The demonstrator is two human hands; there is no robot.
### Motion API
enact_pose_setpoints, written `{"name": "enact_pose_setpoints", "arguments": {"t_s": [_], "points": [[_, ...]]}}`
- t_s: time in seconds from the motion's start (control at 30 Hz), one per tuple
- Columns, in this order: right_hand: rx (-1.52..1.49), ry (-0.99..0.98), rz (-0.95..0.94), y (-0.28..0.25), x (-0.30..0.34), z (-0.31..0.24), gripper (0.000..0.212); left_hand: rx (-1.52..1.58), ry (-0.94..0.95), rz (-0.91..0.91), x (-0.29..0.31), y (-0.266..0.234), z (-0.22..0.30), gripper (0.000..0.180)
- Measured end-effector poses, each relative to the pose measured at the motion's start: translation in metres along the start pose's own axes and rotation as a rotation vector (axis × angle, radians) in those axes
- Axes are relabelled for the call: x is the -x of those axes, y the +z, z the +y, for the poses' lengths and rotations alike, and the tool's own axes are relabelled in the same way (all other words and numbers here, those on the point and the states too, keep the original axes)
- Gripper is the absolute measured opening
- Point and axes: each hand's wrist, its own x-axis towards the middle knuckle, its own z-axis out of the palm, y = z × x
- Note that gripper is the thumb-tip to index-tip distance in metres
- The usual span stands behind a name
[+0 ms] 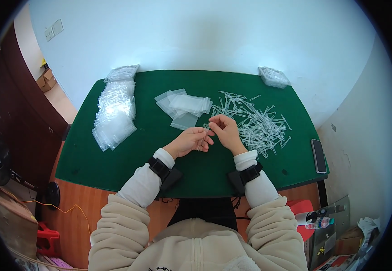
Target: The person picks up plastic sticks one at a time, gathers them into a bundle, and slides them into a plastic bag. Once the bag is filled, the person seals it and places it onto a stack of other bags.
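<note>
Near the middle of the green table, my left hand (190, 140) holds one or more thin clear plastic sticks (201, 142) between thumb and fingers. Closed in a pinch at their upper end is my right hand (226, 132); its fingertips almost meet those of the left. The exact number of sticks in the hands is too small to tell. Just beyond my hands lie several loose clear zip bags (187, 105), overlapping flat. To the right of my right hand spreads a loose heap of clear plastic sticks (263, 129) with small ringed ends.
A long fanned row of clear bags (114, 115) runs along the table's left side. Bundled packs stand at the back left (122, 72) and back right (273, 77). A phone (318, 156) lies at the right edge. The wall borders the far side of the green table (160, 174).
</note>
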Motion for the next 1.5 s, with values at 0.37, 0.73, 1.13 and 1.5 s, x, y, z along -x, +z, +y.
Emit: {"name": "enact_pose_setpoints", "arguments": {"t_s": [0.37, 0.73, 1.13, 1.5], "points": [[-0.068, 0.027, -0.093, -0.003, 0.001, -0.001, 0.008, 0.079, -0.006, -0.124, -0.004, -0.009, -0.005, 0.026], [-0.129, 0.004, -0.067, 0.001, 0.001, -0.001, 0.008, 0.094, 0.009, 0.014, 0.005, 0.013, 0.007, 0.027], [0.65, -0.28, 0.134, -0.01, -0.007, 0.03, 0.023, 0.076, 0.027, 0.024, -0.001, -0.002, 0.0, 0.031], [1.193, -0.126, 0.086, -0.02, -0.003, 0.031, 0.017, 0.07, -0.004, 0.103, -0.002, 0.0, 0.003, 0.032]]}}
